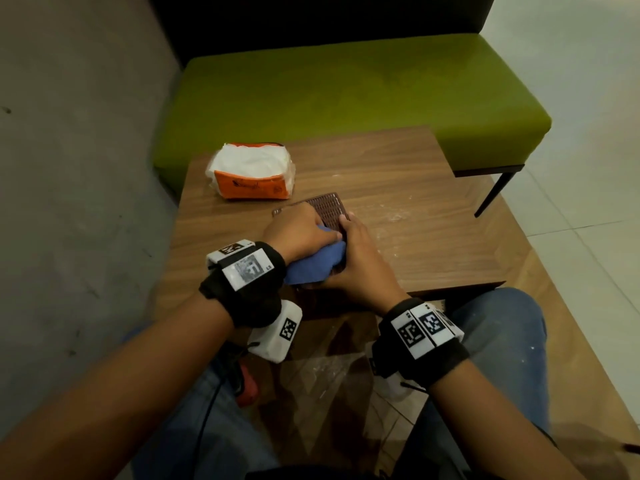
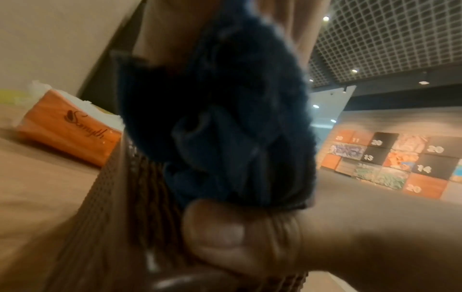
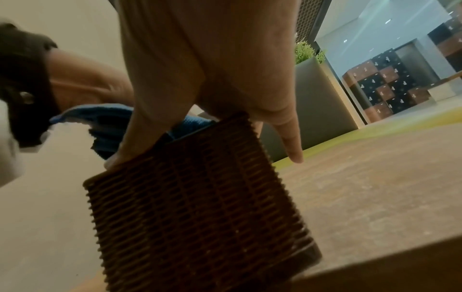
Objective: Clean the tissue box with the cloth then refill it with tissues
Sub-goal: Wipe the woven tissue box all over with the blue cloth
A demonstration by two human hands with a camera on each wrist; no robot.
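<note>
Resting on the wooden table (image 1: 398, 188), the brown woven tissue box (image 1: 330, 209) is gripped by the right hand (image 1: 360, 261). Left hand (image 1: 298, 233) clutches the blue cloth (image 1: 315, 265) against the box. Orange tissue pack (image 1: 252, 174) lies behind, apart.

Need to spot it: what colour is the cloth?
Blue cloth, clearest in the head view.
</note>
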